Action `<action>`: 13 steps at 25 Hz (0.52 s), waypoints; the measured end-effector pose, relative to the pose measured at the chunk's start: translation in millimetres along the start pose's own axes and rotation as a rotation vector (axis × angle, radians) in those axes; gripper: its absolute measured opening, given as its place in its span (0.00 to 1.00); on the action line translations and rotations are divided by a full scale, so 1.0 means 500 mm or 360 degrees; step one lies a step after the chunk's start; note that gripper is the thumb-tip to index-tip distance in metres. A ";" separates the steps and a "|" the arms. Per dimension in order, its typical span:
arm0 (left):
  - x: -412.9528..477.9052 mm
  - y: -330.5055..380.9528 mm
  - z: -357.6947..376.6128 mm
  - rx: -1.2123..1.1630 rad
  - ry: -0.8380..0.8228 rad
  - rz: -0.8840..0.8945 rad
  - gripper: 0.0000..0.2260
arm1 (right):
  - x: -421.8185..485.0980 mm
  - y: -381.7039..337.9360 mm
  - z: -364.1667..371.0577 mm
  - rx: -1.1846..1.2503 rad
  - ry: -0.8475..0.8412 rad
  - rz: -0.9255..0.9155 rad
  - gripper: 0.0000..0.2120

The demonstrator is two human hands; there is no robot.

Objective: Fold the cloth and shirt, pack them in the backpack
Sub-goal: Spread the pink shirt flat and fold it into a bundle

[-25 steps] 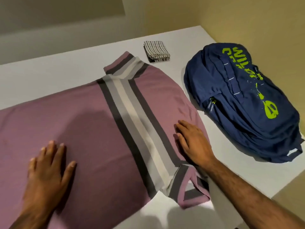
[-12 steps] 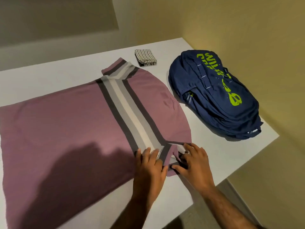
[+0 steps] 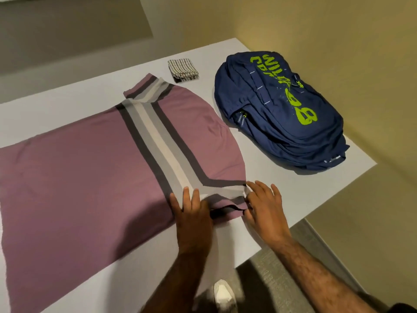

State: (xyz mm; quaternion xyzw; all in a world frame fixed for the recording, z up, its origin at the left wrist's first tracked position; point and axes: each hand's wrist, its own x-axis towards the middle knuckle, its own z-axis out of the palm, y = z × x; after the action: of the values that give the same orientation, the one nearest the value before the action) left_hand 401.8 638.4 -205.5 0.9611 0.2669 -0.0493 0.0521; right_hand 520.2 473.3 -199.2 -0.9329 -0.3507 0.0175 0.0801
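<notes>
While the backpack (image 3: 282, 132) lies flat, shirt (image 3: 79, 177) and cloth (image 3: 183, 69) lie outside.

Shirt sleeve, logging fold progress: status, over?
Left hand presses sleeve, right hand at its edge. Shirt spread, body not yet folded. Folded cloth, backpack beyond, nothing blocking.

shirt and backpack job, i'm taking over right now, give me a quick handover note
Left hand: open, pressing flat on the shirt by the near sleeve.
Right hand: at the sleeve's cuff, fingers spread; can't tell if it pinches.
Things: shirt spread flat on the table; cloth at the far edge; backpack lies right of the shirt.
Done: cloth folded.
Left: fold the shirt, starting with this sleeve; pack both into the backpack.
</notes>
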 end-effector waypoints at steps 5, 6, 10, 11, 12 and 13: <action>-0.053 -0.019 0.015 -0.0164 0.0479 -0.0037 0.05 | -0.019 0.033 -0.009 0.0264 0.0060 0.0225 0.10; -0.066 -0.021 0.022 -0.0234 0.0506 -0.0062 0.07 | -0.021 0.034 -0.008 0.0265 0.0038 0.0333 0.10; -0.074 -0.011 0.056 -0.0253 0.0315 -0.0088 0.12 | -0.028 0.007 0.014 -0.0014 -0.0072 0.0034 0.14; -0.067 -0.009 0.056 -0.0266 0.0279 -0.0088 0.13 | -0.023 0.002 0.010 -0.0039 -0.0075 -0.0050 0.12; -0.063 -0.009 0.054 -0.0282 0.0287 -0.0063 0.13 | -0.018 0.001 0.001 -0.0046 -0.0042 -0.0092 0.10; -0.063 -0.012 0.053 -0.0304 0.0316 -0.0001 0.13 | -0.017 0.004 -0.012 -0.0041 0.0009 -0.0104 0.10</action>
State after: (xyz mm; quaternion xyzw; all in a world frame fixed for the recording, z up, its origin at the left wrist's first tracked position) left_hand 370.0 624.2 -228.3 0.9518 0.2744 0.0717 0.1165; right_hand 515.5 465.5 -193.8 -0.9220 -0.3809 0.0078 0.0695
